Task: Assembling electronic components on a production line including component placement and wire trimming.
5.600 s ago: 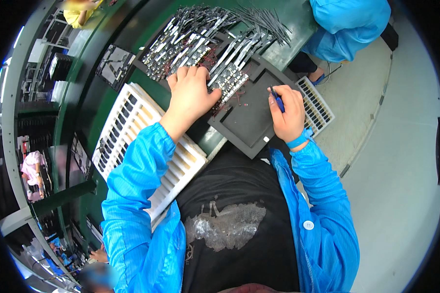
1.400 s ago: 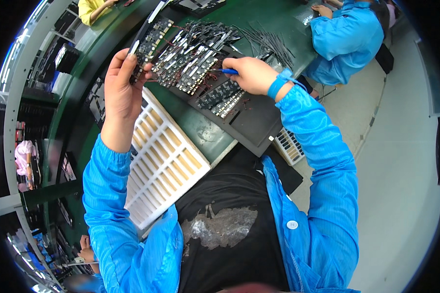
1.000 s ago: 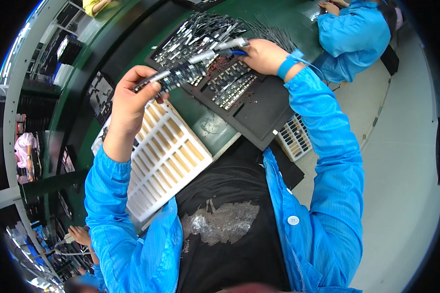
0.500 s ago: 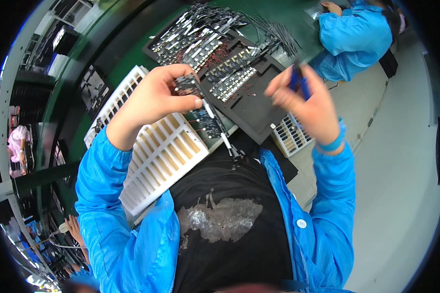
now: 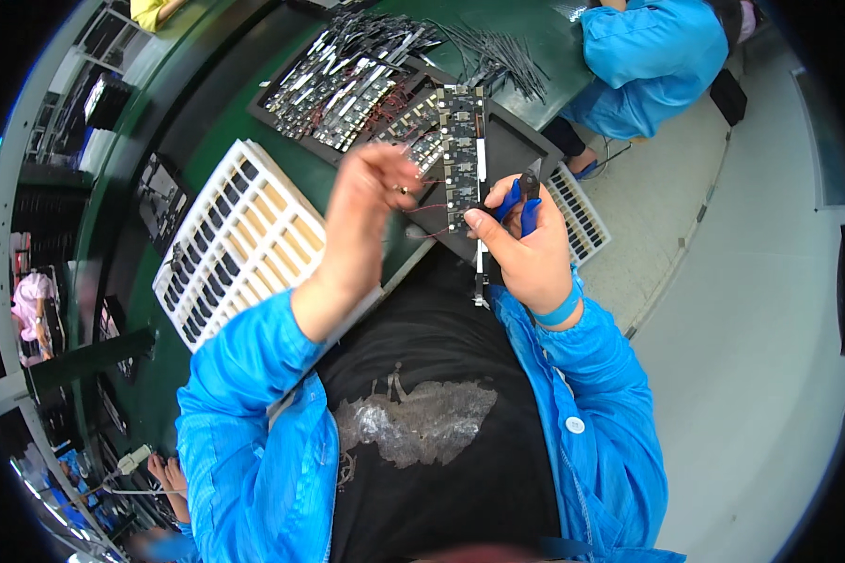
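Observation:
My right hand is closed on blue-handled cutters, their jaws pointing up and away. Its thumb and fingers also grip the lower part of a long circuit board panel made of several small boards. A black and white strip runs along the panel's right edge and hangs below it. Thin red wires stick out from the panel's left side. Just left of these wires is my left hand, raised and bent. Its fingers are smeared by motion, and a tiny pale piece shows by the fingertips.
A white slotted tray, partly filled with dark parts, stands at left on the green table. Beyond my hands, a dark tray and a heap of strip boards lie near black cables. Another slotted tray and a blue-sleeved co-worker are at right.
The panel has passed from my left hand to my right and now stands nearly upright. My right hand has moved left and nearer, keeping the cutters. My left hand has shifted right.

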Demonstrator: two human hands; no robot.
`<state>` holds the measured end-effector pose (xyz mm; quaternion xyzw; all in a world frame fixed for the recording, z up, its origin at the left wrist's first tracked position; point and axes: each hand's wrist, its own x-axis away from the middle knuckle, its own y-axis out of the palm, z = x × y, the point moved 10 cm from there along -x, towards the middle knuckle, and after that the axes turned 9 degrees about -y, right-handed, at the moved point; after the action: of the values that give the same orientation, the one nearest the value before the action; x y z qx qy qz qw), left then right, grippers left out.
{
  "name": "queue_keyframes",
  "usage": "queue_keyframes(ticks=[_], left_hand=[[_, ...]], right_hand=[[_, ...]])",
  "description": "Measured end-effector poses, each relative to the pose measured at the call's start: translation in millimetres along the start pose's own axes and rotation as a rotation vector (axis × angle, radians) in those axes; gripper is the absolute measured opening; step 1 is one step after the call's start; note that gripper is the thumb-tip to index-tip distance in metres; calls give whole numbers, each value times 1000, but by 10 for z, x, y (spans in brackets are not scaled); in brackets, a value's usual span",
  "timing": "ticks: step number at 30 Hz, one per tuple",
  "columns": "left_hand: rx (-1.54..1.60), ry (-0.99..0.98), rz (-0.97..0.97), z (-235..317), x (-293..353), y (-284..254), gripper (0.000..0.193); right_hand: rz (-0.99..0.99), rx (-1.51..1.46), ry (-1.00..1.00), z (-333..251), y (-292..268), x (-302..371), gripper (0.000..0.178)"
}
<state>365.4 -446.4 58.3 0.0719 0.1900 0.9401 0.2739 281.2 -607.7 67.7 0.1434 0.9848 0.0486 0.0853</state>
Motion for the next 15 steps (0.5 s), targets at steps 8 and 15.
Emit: queue_keyframes(ticks=[8, 15], left_hand=[[94, -173, 193, -418, -22, 218, 23], [119, 11, 299, -294, -161, 208, 14]], right_hand=[[-116, 224, -36, 6, 103, 77, 18], [-50, 238, -73, 52, 33, 144, 18]])
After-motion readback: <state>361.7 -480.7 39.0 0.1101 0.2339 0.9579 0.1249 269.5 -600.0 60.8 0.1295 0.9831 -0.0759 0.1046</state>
